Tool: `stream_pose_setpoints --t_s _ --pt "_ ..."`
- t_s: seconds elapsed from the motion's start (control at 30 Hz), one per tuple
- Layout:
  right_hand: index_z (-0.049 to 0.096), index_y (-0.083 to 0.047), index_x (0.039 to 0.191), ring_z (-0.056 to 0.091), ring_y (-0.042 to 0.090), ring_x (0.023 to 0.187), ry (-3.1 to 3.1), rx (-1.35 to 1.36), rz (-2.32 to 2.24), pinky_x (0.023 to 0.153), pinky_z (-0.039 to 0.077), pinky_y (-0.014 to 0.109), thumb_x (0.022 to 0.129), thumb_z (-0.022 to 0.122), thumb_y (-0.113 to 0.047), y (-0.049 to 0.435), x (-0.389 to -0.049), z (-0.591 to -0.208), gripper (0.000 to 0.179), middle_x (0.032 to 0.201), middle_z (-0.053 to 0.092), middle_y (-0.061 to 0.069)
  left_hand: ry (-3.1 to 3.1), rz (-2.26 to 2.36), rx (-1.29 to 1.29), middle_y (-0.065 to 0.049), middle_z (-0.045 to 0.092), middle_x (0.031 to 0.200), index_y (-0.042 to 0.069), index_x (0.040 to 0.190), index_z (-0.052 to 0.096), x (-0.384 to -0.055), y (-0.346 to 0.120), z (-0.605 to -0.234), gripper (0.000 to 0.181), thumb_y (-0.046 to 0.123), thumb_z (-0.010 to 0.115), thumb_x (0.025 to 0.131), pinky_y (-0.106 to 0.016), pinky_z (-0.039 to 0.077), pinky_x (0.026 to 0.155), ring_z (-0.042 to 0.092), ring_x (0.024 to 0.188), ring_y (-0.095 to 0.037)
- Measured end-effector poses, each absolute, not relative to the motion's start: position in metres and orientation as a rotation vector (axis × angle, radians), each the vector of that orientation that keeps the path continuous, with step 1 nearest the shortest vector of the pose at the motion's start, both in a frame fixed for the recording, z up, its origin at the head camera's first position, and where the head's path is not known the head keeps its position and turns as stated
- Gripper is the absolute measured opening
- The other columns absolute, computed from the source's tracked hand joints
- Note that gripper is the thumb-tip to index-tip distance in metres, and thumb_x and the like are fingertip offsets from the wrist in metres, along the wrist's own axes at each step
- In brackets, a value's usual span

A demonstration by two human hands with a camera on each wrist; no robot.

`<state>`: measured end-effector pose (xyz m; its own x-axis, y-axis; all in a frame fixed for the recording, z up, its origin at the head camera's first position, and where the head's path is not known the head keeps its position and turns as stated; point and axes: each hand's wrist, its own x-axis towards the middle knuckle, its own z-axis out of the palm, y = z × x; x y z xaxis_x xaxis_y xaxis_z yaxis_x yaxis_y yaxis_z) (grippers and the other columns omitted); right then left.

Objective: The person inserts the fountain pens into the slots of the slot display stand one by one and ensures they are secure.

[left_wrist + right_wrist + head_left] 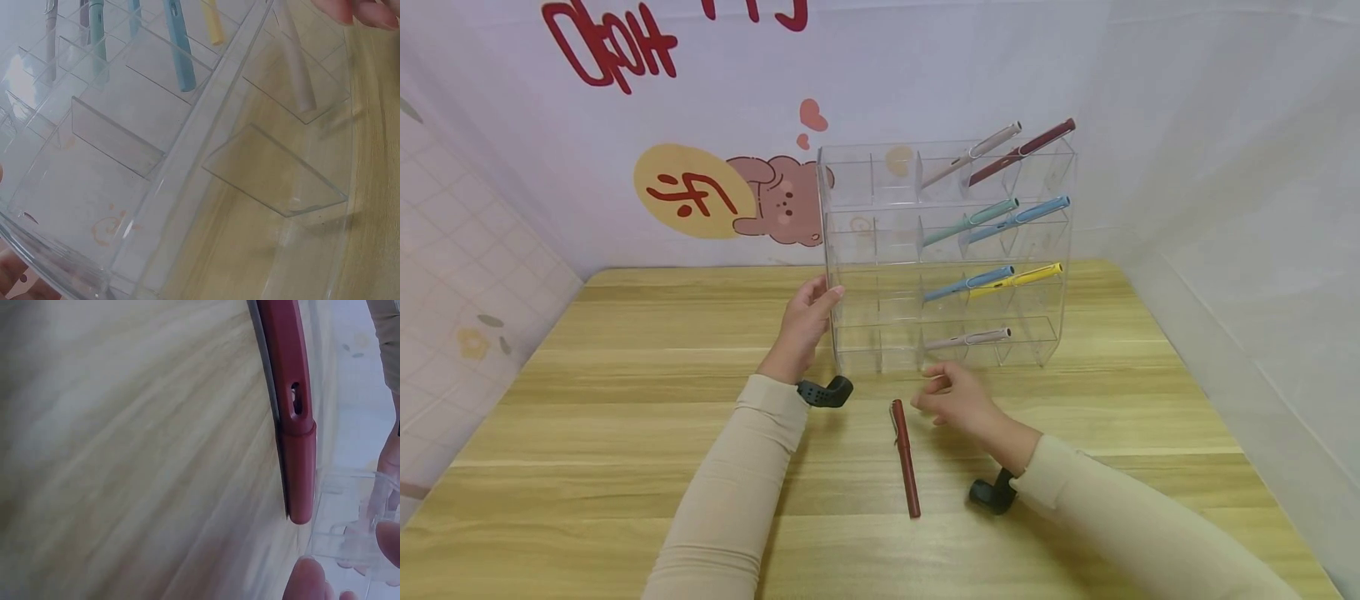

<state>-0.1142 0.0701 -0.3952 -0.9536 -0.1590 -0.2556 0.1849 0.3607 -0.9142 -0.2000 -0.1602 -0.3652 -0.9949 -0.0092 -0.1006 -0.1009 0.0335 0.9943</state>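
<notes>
A clear acrylic pen rack (898, 287) stands upright on the table, with tiers of slots. My left hand (805, 321) grips its left side panel, thumb at the front edge and fingers partly hidden behind. On the table in front of the rack lies a dark red fountain pen (905, 458), its clip end toward the rack. Just right of that end is my right hand (958, 404), fingers loosely bent, holding nothing and apart from the pen. In the right wrist view the red pen (300, 469) appears close up, with fingertips (306, 578) below it.
Several pens lean in the rack's right columns: a beige pen (973, 152) and a dark red one (1022, 152) on top, green and blue below, then blue and yellow (1018, 279), and a pale one (968, 339) at the bottom. A white printed cloth (970, 67) hangs behind.
</notes>
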Motion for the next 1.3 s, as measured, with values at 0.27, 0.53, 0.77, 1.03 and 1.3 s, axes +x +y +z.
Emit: stream_pose_setpoints --t_s 0.27,0.53,0.77,1.03,1.3 --pt "0.052 0.006 0.123 0.062 0.023 0.078 2.331 0.009 -1.55 0.064 0.054 0.035 0.084 0.072 -0.005 0.06 -0.115 -0.396 0.046 0.107 0.055 0.02 2.222 2.125 -0.122 -0.008 0.044 0.141 0.012 0.144 0.041 -0.199 -0.16 -0.365 0.052 0.032 0.055 0.098 -0.048 0.035 0.106 0.041 0.13 -0.024" --pt "0.053 0.006 0.124 0.058 0.02 0.074 2.35 -0.021 -1.491 0.06 0.053 0.032 0.082 0.073 -0.006 0.052 -0.116 -0.398 0.048 0.103 0.056 0.017 2.218 2.121 -0.123 -0.008 0.044 0.142 0.012 0.144 0.041 -0.199 -0.16 -0.364 0.053 0.033 0.055 0.098 -0.05 0.034 0.107 0.04 0.131 -0.024" --pt "0.056 0.004 0.119 0.055 0.017 0.07 2.462 -0.095 -1.311 0.059 0.049 0.027 0.078 0.077 -0.007 0.044 -0.117 -0.403 0.047 0.089 0.059 0.01 2.22 2.12 -0.125 -0.008 0.045 0.14 0.012 0.143 0.042 -0.2 -0.161 -0.365 0.051 0.033 0.055 0.098 -0.05 0.034 0.107 0.04 0.13 -0.024" --pt "0.054 0.004 0.12 0.057 0.016 0.071 2.501 -0.163 -1.173 0.063 0.048 0.028 0.078 0.079 -0.011 0.039 -0.116 -0.403 0.051 0.088 0.062 0.007 2.218 2.115 -0.134 -0.008 0.043 0.143 0.012 0.145 0.04 -0.198 -0.161 -0.363 0.053 0.032 0.055 0.098 -0.049 0.033 0.108 0.039 0.132 -0.025" --pt "0.055 0.002 0.119 0.056 0.016 0.074 2.525 -0.194 -1.087 0.066 0.046 0.028 0.077 0.081 -0.013 0.036 -0.117 -0.399 0.052 0.089 0.064 0.005 2.217 2.117 -0.123 -0.008 0.042 0.143 0.011 0.146 0.039 -0.196 -0.161 -0.362 0.055 0.034 0.055 0.098 -0.049 0.033 0.108 0.039 0.132 -0.025"
